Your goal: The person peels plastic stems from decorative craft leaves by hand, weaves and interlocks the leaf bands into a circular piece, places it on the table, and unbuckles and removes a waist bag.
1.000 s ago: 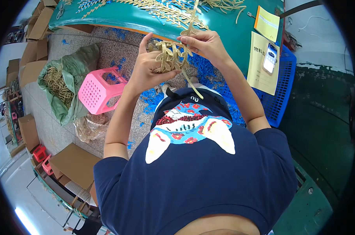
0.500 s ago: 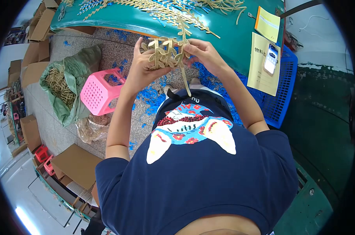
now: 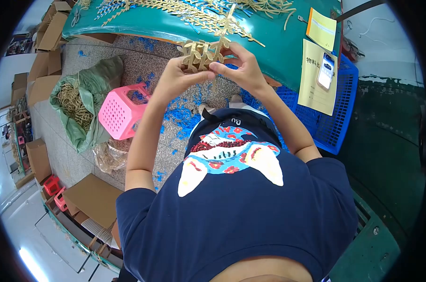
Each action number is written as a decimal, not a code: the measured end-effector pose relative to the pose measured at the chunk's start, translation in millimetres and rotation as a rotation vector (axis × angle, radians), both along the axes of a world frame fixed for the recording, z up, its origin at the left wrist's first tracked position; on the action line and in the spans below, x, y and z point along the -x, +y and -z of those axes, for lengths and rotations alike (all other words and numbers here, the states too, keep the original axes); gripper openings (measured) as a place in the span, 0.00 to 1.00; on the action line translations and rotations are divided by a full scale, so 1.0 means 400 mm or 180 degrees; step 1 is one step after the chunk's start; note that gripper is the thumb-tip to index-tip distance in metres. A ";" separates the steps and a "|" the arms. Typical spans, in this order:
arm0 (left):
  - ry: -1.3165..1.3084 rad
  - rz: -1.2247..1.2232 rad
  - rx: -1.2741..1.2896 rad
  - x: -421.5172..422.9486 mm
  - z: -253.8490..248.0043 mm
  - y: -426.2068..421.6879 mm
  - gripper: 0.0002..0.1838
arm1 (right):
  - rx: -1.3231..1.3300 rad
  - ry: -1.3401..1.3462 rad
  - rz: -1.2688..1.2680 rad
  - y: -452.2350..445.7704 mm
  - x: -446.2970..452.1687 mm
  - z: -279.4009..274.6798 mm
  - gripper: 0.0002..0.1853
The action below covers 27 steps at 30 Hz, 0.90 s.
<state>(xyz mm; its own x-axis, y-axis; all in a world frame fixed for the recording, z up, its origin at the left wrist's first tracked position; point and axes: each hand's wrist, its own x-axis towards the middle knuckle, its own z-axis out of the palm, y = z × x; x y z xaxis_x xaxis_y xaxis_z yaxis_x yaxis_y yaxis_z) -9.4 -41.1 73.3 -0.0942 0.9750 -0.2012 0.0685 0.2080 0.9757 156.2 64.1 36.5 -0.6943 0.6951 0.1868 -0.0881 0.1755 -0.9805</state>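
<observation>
Gold leaf-shaped trim (image 3: 197, 56) is wrapped in several loops round the fingers of my left hand (image 3: 177, 77), whose thumb presses along the lower edge of the loops. My right hand (image 3: 241, 68) pinches the same trim at the right side of the loops, thumb below and fingers behind. From there a straight length of the trim rises toward the table edge. More gold leaf strips (image 3: 175, 8) lie on the green table (image 3: 147, 23), mixed with blue ones. The fingertips behind the trim are partly hidden.
A pink stool (image 3: 116, 114) and a green sack (image 3: 102, 80) of gold strips stand on the floor at left, near blue scraps. At right are a phone (image 3: 325, 70) on a paper envelope (image 3: 311, 96) and a blue crate (image 3: 335, 127). Cardboard boxes (image 3: 93, 197) are at lower left.
The left fingers have curled behind the loops, and the loops now sit closer together. The hanging tail of trim has mostly gone from view. My right thumb has moved down and left.
</observation>
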 end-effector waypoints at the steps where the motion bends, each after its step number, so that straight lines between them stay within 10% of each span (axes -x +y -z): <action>1: 0.0042 -0.0138 -0.0082 -0.008 0.016 -0.001 0.16 | 0.0017 0.0005 0.0000 -0.001 0.000 0.002 0.30; 7: 0.0361 -0.0495 -0.0497 -0.045 0.022 -0.009 0.10 | 0.1899 0.0319 -0.0050 0.053 -0.009 -0.059 0.20; 11: 0.0413 -0.0595 -0.0651 -0.053 0.016 -0.008 0.08 | 0.0689 0.0469 0.0006 0.081 -0.011 -0.082 0.10; 27: 0.1906 -0.0272 -0.1523 -0.045 -0.019 -0.022 0.10 | 0.0792 -0.0343 -0.0307 0.083 -0.013 -0.073 0.12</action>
<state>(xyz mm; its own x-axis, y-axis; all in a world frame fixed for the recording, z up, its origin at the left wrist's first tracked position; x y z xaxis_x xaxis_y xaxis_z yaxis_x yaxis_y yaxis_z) 8.6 -50.0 80.7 -0.1331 0.9274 0.3495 0.6160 -0.1989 0.7622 161.3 97.2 65.7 -0.7659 0.6402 -0.0599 0.0145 -0.0759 -0.9970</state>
